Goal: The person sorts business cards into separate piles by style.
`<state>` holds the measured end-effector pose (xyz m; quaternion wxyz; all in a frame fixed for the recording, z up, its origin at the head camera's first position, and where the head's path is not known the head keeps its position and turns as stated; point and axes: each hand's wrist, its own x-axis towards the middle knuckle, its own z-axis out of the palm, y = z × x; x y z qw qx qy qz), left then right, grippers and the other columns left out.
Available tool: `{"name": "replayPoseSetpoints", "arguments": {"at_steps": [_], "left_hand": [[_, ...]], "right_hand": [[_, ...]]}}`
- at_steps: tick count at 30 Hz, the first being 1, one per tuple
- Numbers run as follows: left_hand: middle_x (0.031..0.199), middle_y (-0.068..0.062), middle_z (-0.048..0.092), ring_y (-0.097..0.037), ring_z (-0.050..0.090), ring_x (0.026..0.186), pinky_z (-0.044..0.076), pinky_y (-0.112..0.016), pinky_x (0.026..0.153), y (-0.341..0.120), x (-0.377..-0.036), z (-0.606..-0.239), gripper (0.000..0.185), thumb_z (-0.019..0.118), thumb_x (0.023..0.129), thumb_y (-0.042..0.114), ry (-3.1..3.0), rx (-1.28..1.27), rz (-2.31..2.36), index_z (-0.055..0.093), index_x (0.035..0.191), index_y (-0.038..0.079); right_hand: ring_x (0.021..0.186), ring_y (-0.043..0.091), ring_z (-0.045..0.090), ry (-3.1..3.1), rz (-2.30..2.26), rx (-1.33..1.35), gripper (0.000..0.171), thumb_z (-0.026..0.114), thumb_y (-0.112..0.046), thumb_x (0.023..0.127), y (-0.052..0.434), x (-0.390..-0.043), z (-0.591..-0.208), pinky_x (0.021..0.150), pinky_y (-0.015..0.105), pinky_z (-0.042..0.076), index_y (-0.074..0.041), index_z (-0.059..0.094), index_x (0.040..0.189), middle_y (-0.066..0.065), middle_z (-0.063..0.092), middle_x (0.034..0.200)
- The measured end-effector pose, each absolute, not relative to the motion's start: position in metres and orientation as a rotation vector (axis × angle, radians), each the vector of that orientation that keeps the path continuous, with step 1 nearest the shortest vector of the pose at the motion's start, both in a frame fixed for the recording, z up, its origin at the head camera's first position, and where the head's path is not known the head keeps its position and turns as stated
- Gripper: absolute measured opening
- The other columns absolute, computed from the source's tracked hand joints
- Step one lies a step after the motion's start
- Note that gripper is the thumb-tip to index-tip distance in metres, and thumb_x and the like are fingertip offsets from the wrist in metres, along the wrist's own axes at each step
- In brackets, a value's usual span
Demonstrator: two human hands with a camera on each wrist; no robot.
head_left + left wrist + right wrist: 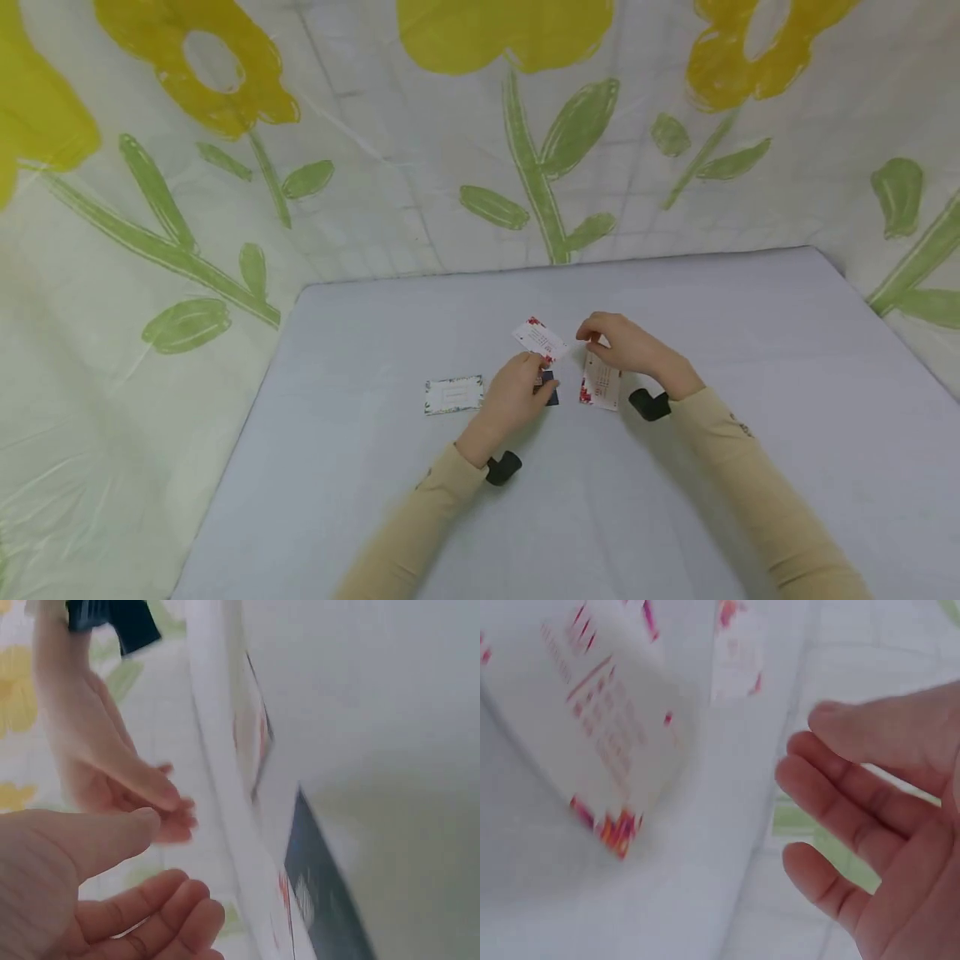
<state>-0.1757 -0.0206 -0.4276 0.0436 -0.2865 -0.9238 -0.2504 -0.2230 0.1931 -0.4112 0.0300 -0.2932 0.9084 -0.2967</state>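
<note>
Left hand (513,398) is pinching a red-flowered card (539,339) at its fingertips, lifting it off the worktop (750,350); a dark card (548,388) is lying just under that hand. Right hand (626,346) is hovering with loose fingers, gripping nothing, over another floral card (601,385). A green-edged card (453,394) is lying left of the left hand.

Matt paper cards (538,337) lie on a smooth grey tabletop (750,467).

Lighting bright, even, diffuse; source not visible. Soft faint shadows under forearms on table (750,333). No glare. Head view sharp at centre, wide-angle bending at edges. Both wrist views heavily blurred, washed out, close-range defocus.
</note>
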Motion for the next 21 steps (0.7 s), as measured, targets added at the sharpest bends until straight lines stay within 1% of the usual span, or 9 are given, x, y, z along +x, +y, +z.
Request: {"name": "replayPoseSetpoints", "arguments": {"at_steps": [4, 6, 10, 13, 16, 18, 21], "left_hand": [[0.092, -0.009, 0.059, -0.02, 0.056, 0.083, 0.046, -0.029, 0.07, 0.01, -0.163, -0.437, 0.03, 0.062, 0.089, 0.028, -2.864, -0.834, -0.621, 0.059, 0.102, 0.001], [0.09, -0.008, 0.057, -0.021, 0.055, 0.083, 0.045, -0.03, 0.07, 0.024, -0.157, -0.443, 0.034, 0.062, 0.088, 0.033, -2.892, -0.79, -0.496, 0.059, 0.1, 0.001], [0.087, -0.007, 0.053, -0.02, 0.052, 0.083, 0.042, -0.03, 0.069, 0.046, -0.151, -0.453, 0.045, 0.059, 0.087, 0.046, -2.922, -0.673, -0.206, 0.058, 0.097, 0.002], [0.089, -0.006, 0.053, -0.019, 0.05, 0.084, 0.04, -0.028, 0.069, 0.058, -0.152, -0.458, 0.054, 0.056, 0.085, 0.055, -2.927, -0.581, -0.09, 0.058, 0.1, 0.003], [0.091, -0.006, 0.054, -0.018, 0.049, 0.086, 0.039, -0.028, 0.07, 0.066, -0.155, -0.459, 0.059, 0.057, 0.082, 0.059, -2.949, -0.531, -0.042, 0.058, 0.103, 0.003], [0.092, -0.006, 0.054, -0.018, 0.05, 0.086, 0.039, -0.027, 0.07, 0.07, -0.157, -0.458, 0.06, 0.059, 0.08, 0.059, -2.975, -0.517, -0.01, 0.059, 0.103, 0.004], [0.092, -0.005, 0.054, -0.017, 0.05, 0.086, 0.04, -0.027, 0.069, 0.073, -0.162, -0.457, 0.059, 0.064, 0.077, 0.057, -3.008, -0.511, 0.016, 0.06, 0.103, 0.005]], "right_hand": [[0.098, 0.032, 0.055, 2.778, -0.769, -0.872, 0.027, 0.062, 0.008, 0.079, 0.207, -0.224, -0.417, 0.085, 0.046, 0.044, 0.006, 0.061, 0.106, 0.017, 0.06, 0.104], [0.101, 0.033, 0.055, 2.754, -0.737, -0.877, 0.031, 0.064, 0.009, 0.077, 0.211, -0.223, -0.422, 0.084, 0.045, 0.045, 0.005, 0.061, 0.108, 0.016, 0.06, 0.107], [0.104, 0.034, 0.054, 2.695, -0.738, -0.96, 0.036, 0.062, 0.01, 0.077, 0.215, -0.222, -0.432, 0.084, 0.045, 0.045, 0.005, 0.059, 0.113, 0.018, 0.057, 0.115], [0.105, 0.033, 0.053, 2.675, -0.74, -0.984, 0.039, 0.059, 0.01, 0.078, 0.217, -0.221, -0.437, 0.084, 0.045, 0.044, 0.006, 0.057, 0.117, 0.02, 0.055, 0.121], [0.1, 0.03, 0.054, 2.683, -0.707, -0.95, 0.042, 0.059, 0.01, 0.077, 0.218, -0.221, -0.44, 0.083, 0.042, 0.044, 0.005, 0.056, 0.119, 0.019, 0.054, 0.123], [0.089, 0.026, 0.054, 2.683, -0.694, -0.937, 0.043, 0.06, 0.01, 0.076, 0.219, -0.22, -0.441, 0.076, 0.038, 0.044, 0.005, 0.057, 0.119, 0.019, 0.053, 0.124], [0.078, 0.021, 0.053, 2.691, -0.691, -0.942, 0.043, 0.061, 0.01, 0.075, 0.22, -0.22, -0.44, 0.07, 0.033, 0.043, 0.005, 0.057, 0.117, 0.019, 0.053, 0.121]]}}
